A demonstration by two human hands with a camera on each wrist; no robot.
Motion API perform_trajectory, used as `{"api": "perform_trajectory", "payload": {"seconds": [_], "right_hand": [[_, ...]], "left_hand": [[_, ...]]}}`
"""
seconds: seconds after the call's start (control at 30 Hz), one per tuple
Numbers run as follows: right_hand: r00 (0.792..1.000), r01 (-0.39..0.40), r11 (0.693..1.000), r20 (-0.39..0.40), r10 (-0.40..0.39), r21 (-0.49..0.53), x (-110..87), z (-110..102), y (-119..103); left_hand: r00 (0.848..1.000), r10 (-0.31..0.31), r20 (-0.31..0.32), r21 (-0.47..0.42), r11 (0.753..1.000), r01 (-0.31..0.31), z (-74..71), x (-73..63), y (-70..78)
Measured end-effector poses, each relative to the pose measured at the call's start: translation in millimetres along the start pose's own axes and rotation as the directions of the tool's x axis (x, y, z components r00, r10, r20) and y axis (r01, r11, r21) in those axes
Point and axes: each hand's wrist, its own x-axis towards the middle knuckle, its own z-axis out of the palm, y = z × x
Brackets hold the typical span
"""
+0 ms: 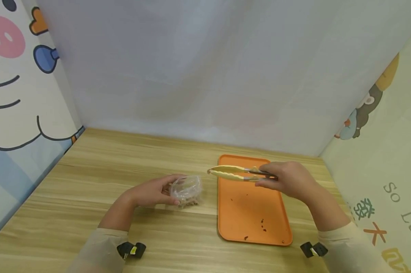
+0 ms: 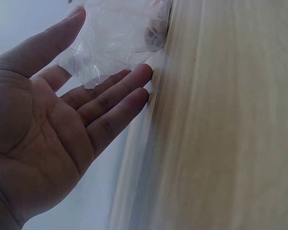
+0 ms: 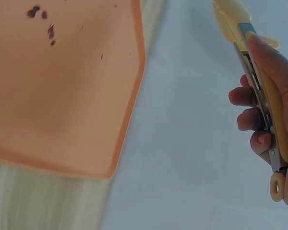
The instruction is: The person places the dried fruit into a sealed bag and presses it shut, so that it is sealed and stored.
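Observation:
My left hand (image 1: pixel 151 192) holds a clear plastic bag (image 1: pixel 186 185) by its side, thumb in front and fingers behind. Small brownish pieces (image 1: pixel 190 201) lie in the bottom of the bag, which rests on the table. In the left wrist view the thumb and fingers stand around the crinkled plastic. My right hand (image 1: pixel 290 179) grips a pair of food tongs (image 1: pixel 227 175) with cream-yellow heads and metal arms, held level above the tray. Their tips meet at a small brown bit (image 1: pixel 209 171), a short way right of the bag and above it.
An orange tray (image 1: pixel 250 204) lies on the wood-grain table (image 1: pixel 89 182) to the right of the bag, with several dark crumbs (image 1: pixel 263 227) scattered on it. A pale curtain (image 1: pixel 198 76) closes off the back, and printed cloths hang at both sides.

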Motion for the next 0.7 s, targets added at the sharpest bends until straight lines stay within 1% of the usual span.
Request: {"api": "perform_trajectory", "payload": {"seconds": [0.1,0.27,0.37,0.5,0.7], "right_hand": [[0.999,0.041,0.999,-0.015,-0.041,0.007,6.7,1,-7],[0.996,0.087,0.996,-0.026,-0.086,0.007,17.5,7,-16],[0.995,0.096,0.995,-0.017,-0.096,-0.006,23.0,12,-20],[0.995,0.104,0.994,-0.001,-0.104,-0.024,28.7,17,-25],[0.993,0.122,0.992,-0.008,-0.122,-0.019,35.2,21,-30]], "left_hand": [[1.000,0.004,0.002,-0.009,1.000,-0.004,-0.3,-0.1,-1.0],[1.000,0.012,-0.001,-0.003,1.000,-0.012,-0.2,-1.0,-0.7],[1.000,0.009,0.000,-0.003,1.000,-0.009,0.0,-1.8,0.5],[1.000,0.003,0.007,-0.025,1.000,-0.003,0.0,-2.2,1.4],[1.000,0.010,0.015,-0.046,0.999,-0.009,0.0,-2.0,1.0]]}}
